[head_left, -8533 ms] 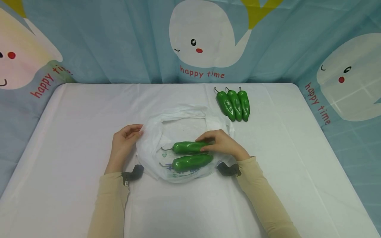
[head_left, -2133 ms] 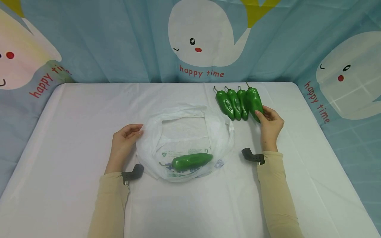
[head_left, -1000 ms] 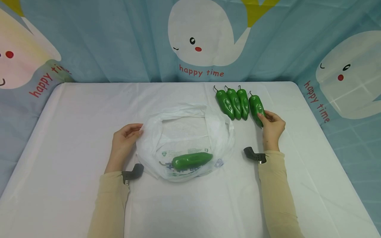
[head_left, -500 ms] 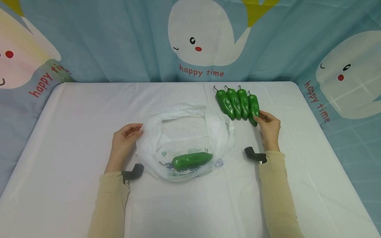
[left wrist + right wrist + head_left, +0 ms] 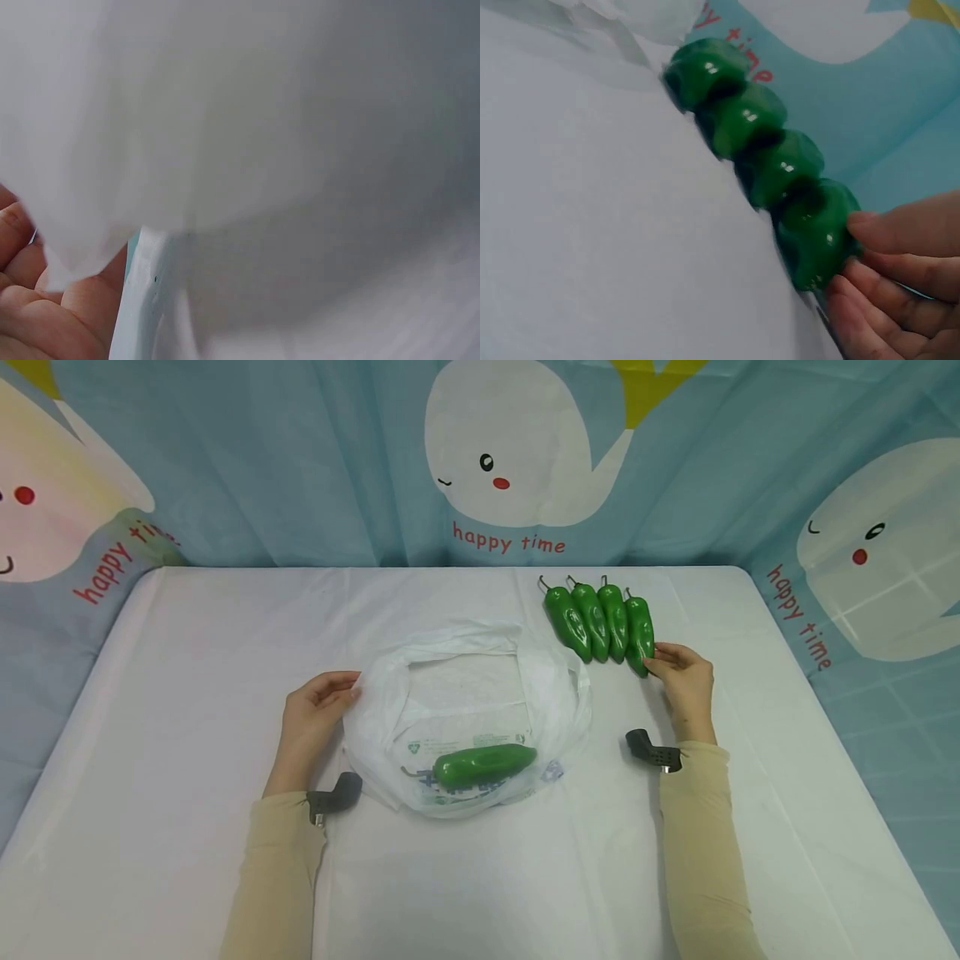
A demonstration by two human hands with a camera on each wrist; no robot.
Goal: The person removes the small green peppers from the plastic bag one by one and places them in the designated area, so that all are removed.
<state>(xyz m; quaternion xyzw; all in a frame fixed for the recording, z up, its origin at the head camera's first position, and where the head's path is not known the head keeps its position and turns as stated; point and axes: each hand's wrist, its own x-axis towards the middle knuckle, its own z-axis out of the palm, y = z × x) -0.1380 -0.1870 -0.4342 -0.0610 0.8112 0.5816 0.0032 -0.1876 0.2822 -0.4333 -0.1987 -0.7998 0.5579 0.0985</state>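
Note:
My left hand (image 5: 321, 708) pinches the left edge of a white plastic bag (image 5: 551, 693), which lies spread with its mouth turned up. In the left wrist view the bag's film (image 5: 187, 112) hangs over the curled fingers (image 5: 45, 322). One green pepper (image 5: 483, 766) lies inside the bag, its stem pointing left. At the back right, several green peppers lie side by side in a row. Beside the rightmost pepper (image 5: 640, 631) is my right hand (image 5: 684, 681), its thumb and fingertips at that pepper's right side near the tip, not wrapped round it.
The white-covered table (image 5: 480, 885) reaches back to a blue curtain (image 5: 300, 468) printed with whales. A dark wrist-worn camera (image 5: 337, 793) sits at the left wrist, and another camera (image 5: 652, 750) at the right wrist.
A pepper has gone from the bag to the right end of the row, carried and slid left against it by my right hand. That hand has now eased off rightward; the left stays put.

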